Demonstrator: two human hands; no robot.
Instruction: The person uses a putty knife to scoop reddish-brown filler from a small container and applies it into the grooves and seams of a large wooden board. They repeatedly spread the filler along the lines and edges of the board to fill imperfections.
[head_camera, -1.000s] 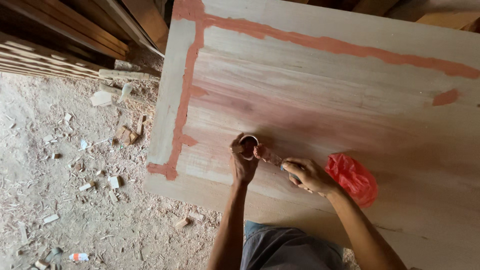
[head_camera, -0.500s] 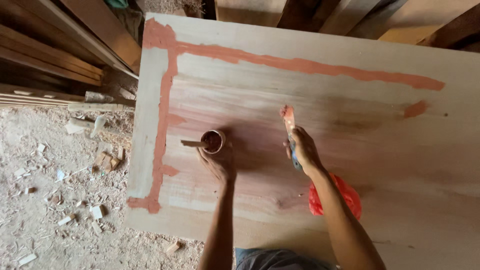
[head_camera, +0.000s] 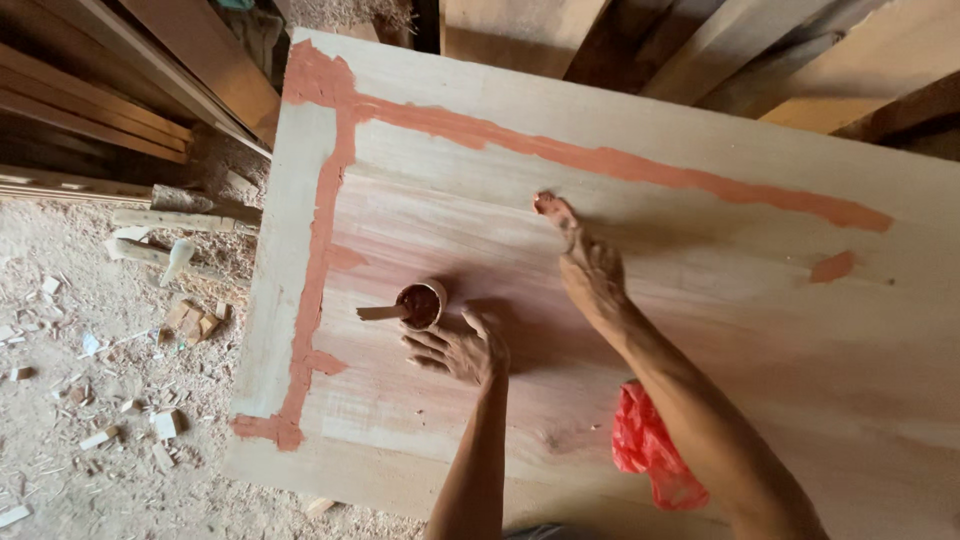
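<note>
A small cup (head_camera: 422, 304) of reddish filler is steadied near the wooden panel's (head_camera: 700, 330) left edge by the left hand (head_camera: 462, 348), fingers loosely spread. The right hand (head_camera: 590, 268), fingers extended, is best pressed evenly along the grain.

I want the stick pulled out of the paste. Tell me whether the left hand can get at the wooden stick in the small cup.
Probably yes. The left hand rests beside the small cup, and the wooden stick juts out leftward with nothing covering it.

Smooth wooden board (head_camera: 700, 330), matt reddish paste (head_camera: 600, 158)
</note>
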